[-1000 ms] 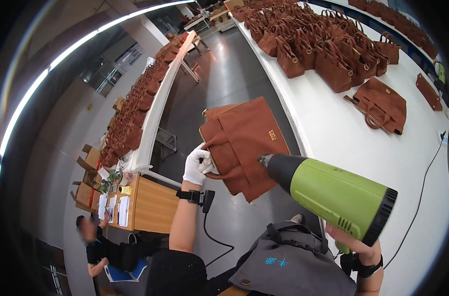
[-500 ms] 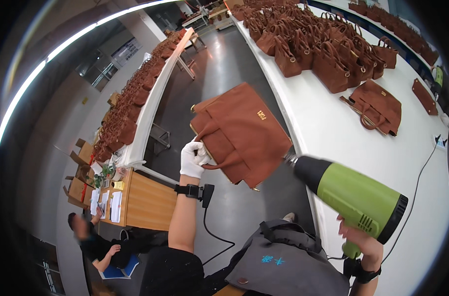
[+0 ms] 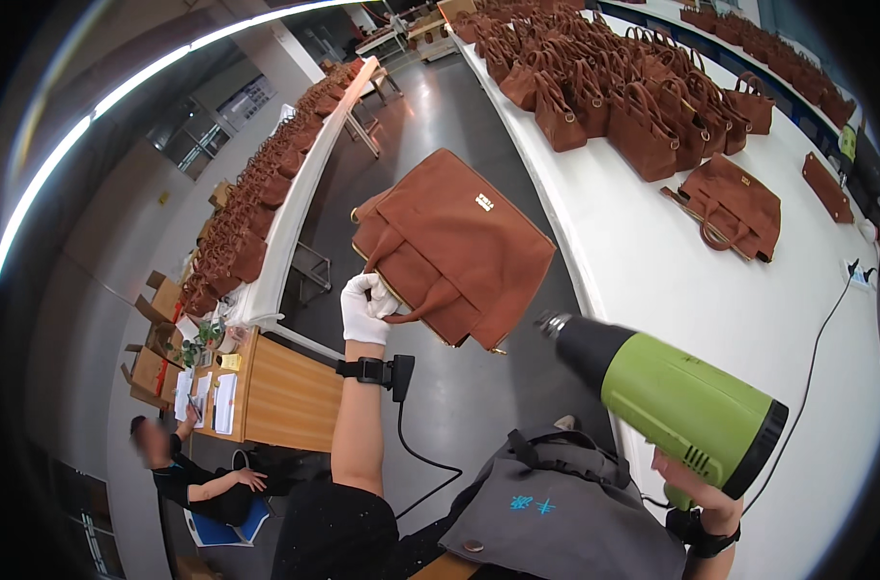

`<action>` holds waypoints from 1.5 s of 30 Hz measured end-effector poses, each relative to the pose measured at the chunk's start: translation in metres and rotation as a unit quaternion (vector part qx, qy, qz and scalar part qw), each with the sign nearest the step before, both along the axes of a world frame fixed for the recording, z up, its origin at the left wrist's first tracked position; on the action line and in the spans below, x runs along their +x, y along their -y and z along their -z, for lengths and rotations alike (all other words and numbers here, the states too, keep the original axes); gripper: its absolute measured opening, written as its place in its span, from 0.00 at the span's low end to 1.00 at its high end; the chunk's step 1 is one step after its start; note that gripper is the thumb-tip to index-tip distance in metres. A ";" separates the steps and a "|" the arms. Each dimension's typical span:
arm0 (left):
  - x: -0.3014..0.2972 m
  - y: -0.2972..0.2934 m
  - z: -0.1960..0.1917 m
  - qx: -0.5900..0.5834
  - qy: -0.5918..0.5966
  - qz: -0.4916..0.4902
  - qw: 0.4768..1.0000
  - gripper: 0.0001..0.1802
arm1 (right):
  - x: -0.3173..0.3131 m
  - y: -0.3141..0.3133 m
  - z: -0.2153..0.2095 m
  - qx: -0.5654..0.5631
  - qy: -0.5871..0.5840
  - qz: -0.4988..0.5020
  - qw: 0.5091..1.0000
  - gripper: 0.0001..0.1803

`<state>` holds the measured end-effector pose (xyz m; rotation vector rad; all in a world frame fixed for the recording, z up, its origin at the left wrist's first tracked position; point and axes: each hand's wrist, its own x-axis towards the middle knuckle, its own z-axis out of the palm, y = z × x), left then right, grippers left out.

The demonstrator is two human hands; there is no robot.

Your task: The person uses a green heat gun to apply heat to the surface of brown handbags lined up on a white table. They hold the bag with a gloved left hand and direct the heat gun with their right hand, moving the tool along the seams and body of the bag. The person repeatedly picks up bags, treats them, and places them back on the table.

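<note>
My left hand (image 3: 365, 307), in a white glove, grips the handles of a brown handbag (image 3: 456, 247) and holds it up in the air over the aisle, its flat side facing me. My right hand (image 3: 693, 483) is closed on the grip of a green and black heat gun (image 3: 670, 398), low at the right. The gun's metal nozzle points up-left toward the bag's lower right corner, a short gap away. A black strap with a cable sits on my left wrist.
A long white table (image 3: 643, 261) runs along the right with several upright brown handbags (image 3: 623, 92), one lying flat (image 3: 732, 204). Another table of bags (image 3: 266, 193) stands left of the aisle. A seated person (image 3: 184, 469) is at a wooden desk (image 3: 280, 391), lower left.
The bag has been lifted higher and turned so its broad face shows. The heat gun has drawn back to the right and lower, away from the bag.
</note>
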<state>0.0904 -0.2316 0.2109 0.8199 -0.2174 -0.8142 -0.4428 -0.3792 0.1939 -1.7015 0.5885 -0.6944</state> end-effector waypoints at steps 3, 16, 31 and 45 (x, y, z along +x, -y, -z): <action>-0.008 0.003 -0.004 0.005 0.015 -0.014 1.000 0.13 | 0.008 -0.001 -0.003 0.054 0.005 0.012 0.998 0.13; -0.022 -0.008 -0.006 0.047 0.173 0.046 0.983 0.22 | -0.024 0.013 0.022 0.149 -0.047 0.101 0.983 0.15; -0.001 0.029 -0.025 0.162 0.738 -0.219 0.617 0.21 | 0.000 -0.028 -0.062 0.158 0.071 0.139 0.975 0.22; -0.030 0.043 -0.029 0.128 0.704 -0.230 0.659 0.20 | 0.001 -0.018 -0.012 0.124 -0.001 0.039 0.991 0.18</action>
